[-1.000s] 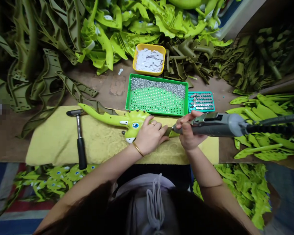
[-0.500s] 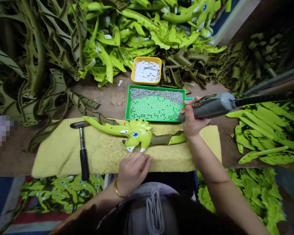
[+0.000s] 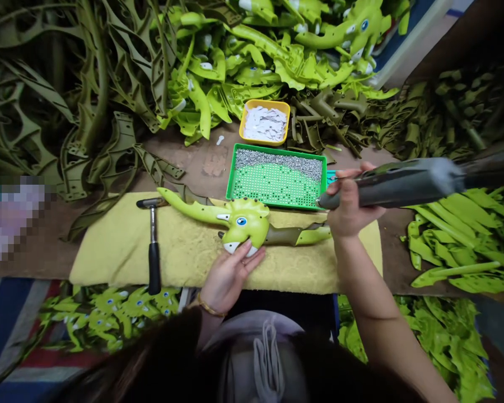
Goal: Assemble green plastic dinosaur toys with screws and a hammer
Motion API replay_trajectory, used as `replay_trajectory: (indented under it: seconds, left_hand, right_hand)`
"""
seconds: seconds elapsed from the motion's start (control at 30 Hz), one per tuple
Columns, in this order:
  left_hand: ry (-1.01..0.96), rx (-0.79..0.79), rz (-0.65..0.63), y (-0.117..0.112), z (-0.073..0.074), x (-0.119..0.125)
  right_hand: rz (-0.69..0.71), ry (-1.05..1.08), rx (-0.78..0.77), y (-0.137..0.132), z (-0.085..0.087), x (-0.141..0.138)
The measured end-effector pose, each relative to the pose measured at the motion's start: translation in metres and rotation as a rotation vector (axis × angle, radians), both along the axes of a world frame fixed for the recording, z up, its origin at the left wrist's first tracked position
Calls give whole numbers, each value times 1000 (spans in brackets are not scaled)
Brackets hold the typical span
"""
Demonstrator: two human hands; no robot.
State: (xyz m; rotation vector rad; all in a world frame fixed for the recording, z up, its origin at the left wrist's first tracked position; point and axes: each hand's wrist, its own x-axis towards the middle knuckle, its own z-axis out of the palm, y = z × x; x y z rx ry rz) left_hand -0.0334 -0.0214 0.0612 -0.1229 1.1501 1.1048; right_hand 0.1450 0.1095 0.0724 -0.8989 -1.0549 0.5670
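- Here's the green toy [image 3: 254, 215], lying lengthwise on the yellow cloth [image 3: 113, 252], and the left hand [image 3: 227, 277] has it by the head's near white tip: thumb on top, fingers curled beneath, firmness hard to tell.
- Right hand [image 3: 348, 215] wraps the grey power tool [image 3: 397, 182], tip over the green tray's [image 3: 273, 184] near right corner; contact, I can't tell.
- Looks like light, stiff, smooth plastic, maybe slippery; the slim crests and prongs could chip.
- Surest hold, I'd say: the olive section [image 3: 283, 236] or the rounded head.
- Watch those ends! The left prong sits just beside the hammer [image 3: 153, 246]; the tray crowds the far side.
- Sliding room looks best nearward, but the worktop [image 3: 191, 154] edge is near.
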Motion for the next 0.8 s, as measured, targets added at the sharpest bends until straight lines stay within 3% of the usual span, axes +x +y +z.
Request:
replay_trajectory:
  seconds: [0.1, 0.23, 0.43, 0.6, 0.8]
  left_hand:
    - [-71, -12, 87, 6, -2, 5]
    - [-95, -15, 24, 11, -7, 5]
    - [-71, 36, -5, 8, -15, 6]
    - [-78, 54, 10, 6, -15, 7]
    - [-91, 57, 15, 6, -15, 7]
  right_hand:
    - [57, 44, 85, -12, 22, -5]
    - [186, 46, 66, -37, 32, -25]
    - [389, 45, -36, -64, 15, -51]
    - [431, 30, -47, -67, 2, -55]
    - [458, 49, -44, -69, 1, -56]
